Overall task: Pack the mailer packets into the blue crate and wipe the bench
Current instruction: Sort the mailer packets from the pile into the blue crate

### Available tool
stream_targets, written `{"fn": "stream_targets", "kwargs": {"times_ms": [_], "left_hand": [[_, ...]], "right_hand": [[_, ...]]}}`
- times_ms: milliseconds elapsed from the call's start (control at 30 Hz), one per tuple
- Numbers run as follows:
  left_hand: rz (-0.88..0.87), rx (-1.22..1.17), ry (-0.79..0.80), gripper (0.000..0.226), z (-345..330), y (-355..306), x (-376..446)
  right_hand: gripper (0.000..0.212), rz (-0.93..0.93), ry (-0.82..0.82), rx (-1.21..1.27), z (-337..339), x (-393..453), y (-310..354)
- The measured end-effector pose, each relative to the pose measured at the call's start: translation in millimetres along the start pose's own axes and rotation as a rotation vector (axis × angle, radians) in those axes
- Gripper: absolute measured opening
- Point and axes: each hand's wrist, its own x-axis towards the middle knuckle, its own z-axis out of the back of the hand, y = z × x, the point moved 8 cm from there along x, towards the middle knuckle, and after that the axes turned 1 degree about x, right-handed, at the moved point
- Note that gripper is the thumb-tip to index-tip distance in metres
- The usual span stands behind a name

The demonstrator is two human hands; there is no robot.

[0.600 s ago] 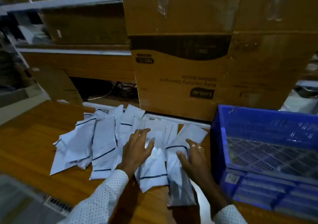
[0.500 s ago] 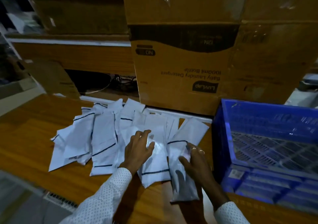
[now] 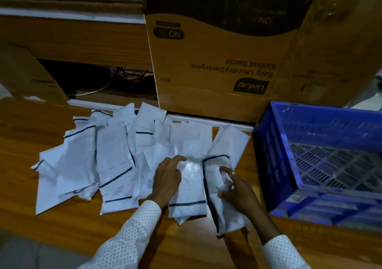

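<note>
Down at the lower centre of the frame, both hands work over a loose spread of white mailer packets (image 3: 115,161) lying overlapped on the wooden bench (image 3: 26,124). The left hand (image 3: 168,179) rests palm-down on 1 packet in the middle of the spread, fingers loosely extended and touching its surface. The right hand (image 3: 234,188), just right of it, has its fingers curled into the crumpled upper part of the rightmost packet (image 3: 223,213), apparently pinching it, though the dim light makes the exact hold hard to read. At the right edge of the frame stands the blue crate (image 3: 266,161), near that packet, with no packet visible inside. Behind, across the top of the frame, sits a brown cardboard carton (image 3: 217,51) printed upside down.
</note>
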Motion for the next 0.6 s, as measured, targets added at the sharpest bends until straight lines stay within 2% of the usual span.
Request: {"fn": "stream_targets", "kwargs": {"times_ms": [133,233,400,600], "left_hand": [[-0.092,-0.093,-0.071,0.042,18.3,-17.8,7.1],[-0.122,-0.111,-0.115,0.039,27.8,-31.9,8.9],[-0.148,-0.198,-0.197,0.032,50.9,-68.7,5.1],[-0.277,-0.228,-0.311,0.041,76.6,-152.8,-7.2]], "right_hand": [[0.052,0.06,-0.142,0.046,17.2,-3.5,8.4],[0.044,0.059,-0.232,0.112,35.3,-10.7,16.2],[0.045,0.144,-0.331,0.222,78.2,-26.3,37.3],[0.052,0.231,-0.393,0.396,162.9,-52.6,51.4]]}}
